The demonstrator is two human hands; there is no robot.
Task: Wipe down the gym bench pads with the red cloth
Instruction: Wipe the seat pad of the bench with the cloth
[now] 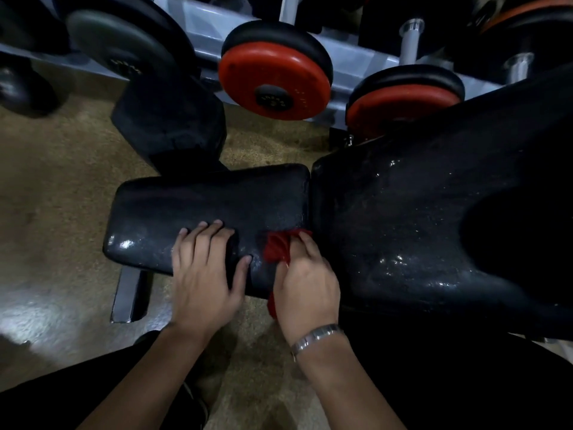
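Note:
The black seat pad (201, 200) lies in the middle of the view, and the larger black back pad (403, 218) joins it on the right, its surface speckled with wet glints. My left hand (204, 271) rests flat on the seat pad's near edge, fingers spread, thumb over the rim. My right hand (305, 290), with a metal watch on the wrist, grips the bunched red cloth (277, 249) and presses it on the seat pad close to the gap between the two pads. Part of the cloth hangs below my palm.
A grey dumbbell rack (356, 66) runs along the far side with red-faced dumbbells (274, 79) and black ones (124, 48). A black hex dumbbell (169, 119) sits on the tan floor behind the seat pad. The bench's metal foot (127, 293) sticks out at the left.

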